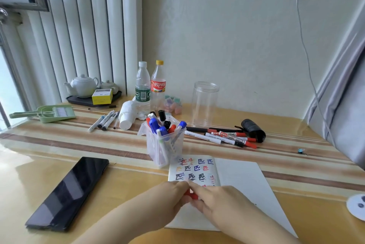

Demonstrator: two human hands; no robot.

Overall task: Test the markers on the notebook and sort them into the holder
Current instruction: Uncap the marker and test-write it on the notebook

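A striped table (59,139) holds an open notebook (241,180). Over the notebook, the left hand (169,196) and right hand (215,198) both pinch a red marker (192,196). The holder (164,145) stands just behind the notebook.

The notebook (237,180) lies open on the tabletop (128,174) at the near middle. The holder (164,145) stands just beyond its far left corner, at eleven o'clock from it, with markers (158,127) upright in it. At two o'clock from the holder, loose markers (223,137) lie in a row, a roll (253,130) at their right end. A jar (205,103) stands behind them. At twelve o'clock from the holder stand two bottles (150,89); at ten o'clock lie some pens (104,121). Farther left sit a dustpan (49,114) and, behind it, a tray with a teapot (84,85). A phone (67,194) lies at nine o'clock from the notebook. Both hands (197,198) meet over the notebook's near left part.
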